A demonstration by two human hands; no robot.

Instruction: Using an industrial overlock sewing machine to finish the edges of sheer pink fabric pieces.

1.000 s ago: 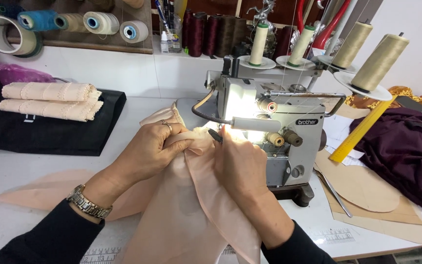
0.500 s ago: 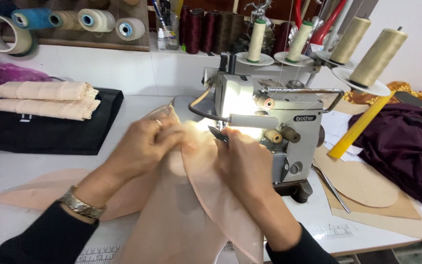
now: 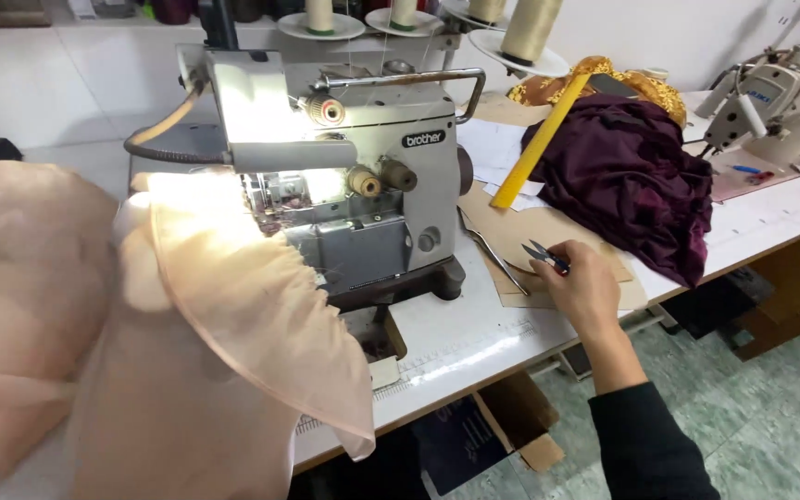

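White worktable (image 3: 474,338), green tiled floor (image 3: 770,435)

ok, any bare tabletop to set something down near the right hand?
One bare strip of white table between the sewing machine base and the right hand. Right of that it's crowded: paper patterns, yellow ruler, purple fabric. Peach fabric covers the left.

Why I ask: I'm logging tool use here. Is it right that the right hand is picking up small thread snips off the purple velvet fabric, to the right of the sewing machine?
Not quite. In the head view the right hand holds the small thread snips over the tan paper pattern pieces on the table, not on the purple velvet fabric, which lies further right. It is indeed right of the sewing machine.
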